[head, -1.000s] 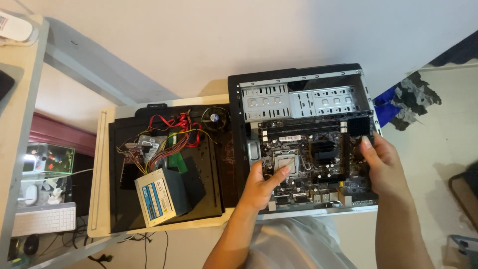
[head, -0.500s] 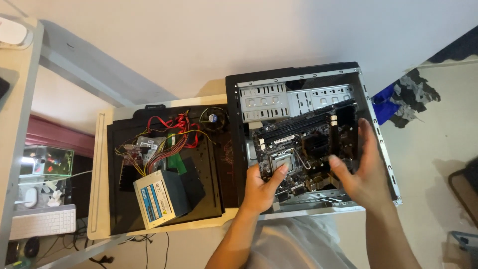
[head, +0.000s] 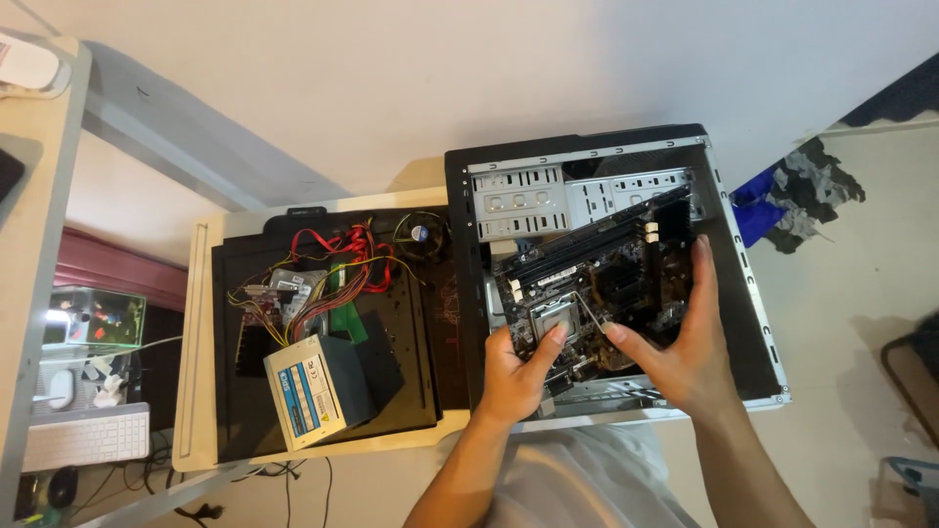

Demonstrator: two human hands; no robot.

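1. Closest to me, my left hand (head: 516, 376) grips the near-left edge of the dark green motherboard (head: 599, 284), thumb up on the board beside the square metal processor socket (head: 555, 318), fingers curled underneath.
2. Just to its right, my right hand (head: 685, 342) is wrapped round the board's right edge, index finger stretched in toward the socket, palm along the side. Both hands are closed on the board; neither is free.
3. I see the board tilted inside the open black computer case (head: 753, 323), far edge raised toward the silver drive cage (head: 562, 196), near edge low by the case floor. It sits inside the case, not flat.
4. My judgement: I want fingers kept on the edges only, off the socket and the black memory slots (head: 577, 256), and the board moved level so no corner catches the case's silver rim (head: 773, 362).
5. I'd watch the far corner under the drive cage; that looks like the tightest spot, and scraping there could nick the underside.
6. Further left, on the black side panel (head: 391, 332) laid over the pale wooden table (head: 196, 391), a grey boxy power supply (head: 318, 389) rests with its red and yellow wire bundle (head: 328, 269) spread behind it, and a small round fan (head: 421, 233) beyond, well apart from my hands.
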